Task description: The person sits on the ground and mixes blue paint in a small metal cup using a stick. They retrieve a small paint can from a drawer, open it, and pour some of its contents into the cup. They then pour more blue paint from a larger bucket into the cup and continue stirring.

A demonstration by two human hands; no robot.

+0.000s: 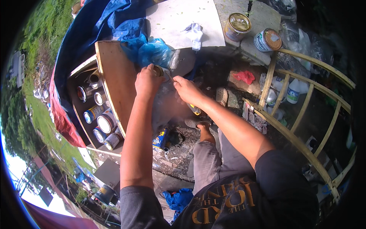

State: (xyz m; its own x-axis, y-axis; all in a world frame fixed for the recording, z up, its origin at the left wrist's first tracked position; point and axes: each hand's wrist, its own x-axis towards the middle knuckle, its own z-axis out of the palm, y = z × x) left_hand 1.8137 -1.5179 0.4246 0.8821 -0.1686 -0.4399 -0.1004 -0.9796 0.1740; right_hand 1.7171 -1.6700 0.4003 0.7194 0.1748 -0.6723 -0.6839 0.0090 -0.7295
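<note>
My left hand [146, 81] is closed around a small round can [158, 70], whose rim shows past the fingers. Gripped in my right hand [187, 91] is a tool with a yellow and black handle [195, 110], its butt sticking out below the palm. The tool's thin front end points toward the can; whether it touches the rim I cannot tell. Just beyond my left hand lies a translucent blue plastic bag [154, 52]. Left of that hand stands a wooden panel [114, 76], the side of a box with several paint cans [106, 121] in it.
A white board [183, 23] with a white cloth [194, 33] lies ahead. Two paint cans [238, 26] stand right of it. A wooden ladder [301, 107] leans on the right among plastic bags. Below my hands, a blue and yellow can [160, 139] lies on the ground near my feet.
</note>
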